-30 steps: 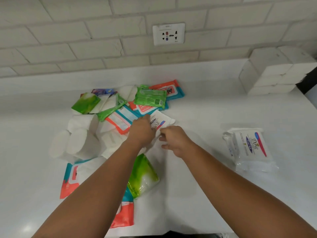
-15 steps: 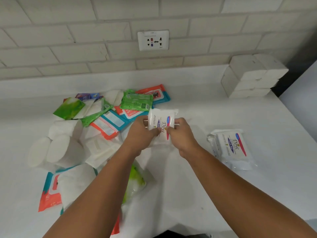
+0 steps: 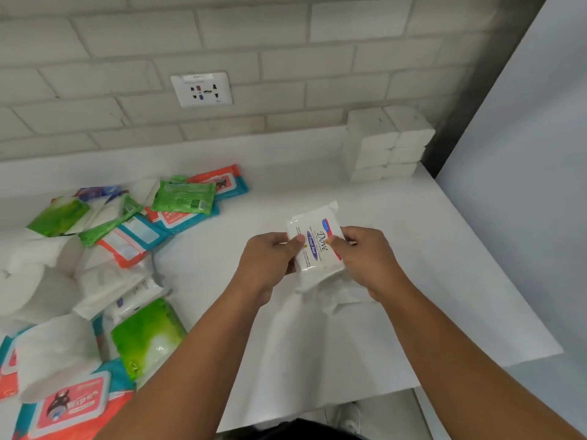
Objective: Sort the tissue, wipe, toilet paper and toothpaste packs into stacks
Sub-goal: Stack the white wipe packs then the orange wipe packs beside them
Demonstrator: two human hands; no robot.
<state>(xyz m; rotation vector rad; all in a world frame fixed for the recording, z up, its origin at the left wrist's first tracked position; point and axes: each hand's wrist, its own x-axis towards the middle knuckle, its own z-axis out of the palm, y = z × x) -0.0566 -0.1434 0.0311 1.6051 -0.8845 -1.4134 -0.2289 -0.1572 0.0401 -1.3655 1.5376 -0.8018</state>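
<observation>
White countertop (image 3: 317, 350) set against a pale brick wall (image 3: 286, 42) carries all items. The left hand (image 3: 270, 265) and the right hand (image 3: 365, 258) both clamp one white Dove pack (image 3: 317, 242): thumbs on the printed face, fingers curled behind the side edges. The pack is at the centre of the surface, label up and slightly tilted.

Directly beneath the grip lies a second white pack (image 3: 336, 296), crumpled and mostly covered; whether the two packs touch cannot be told.

Left of the grip, well apart, is the unsorted pile. It includes a green-and-white pack (image 3: 146, 338) nearest the left forearm, toilet paper rolls (image 3: 41, 281) beyond it, a green wipe pack (image 3: 182, 198) lying on orange-and-teal wipe packs (image 3: 222, 182), and another wipes pack (image 3: 70, 404) at the near left edge.

Beyond the grip to the right, a stack of white tissue packs (image 3: 387, 141) stands against the wall. A wall socket (image 3: 201, 89) sits above the pile.
</observation>
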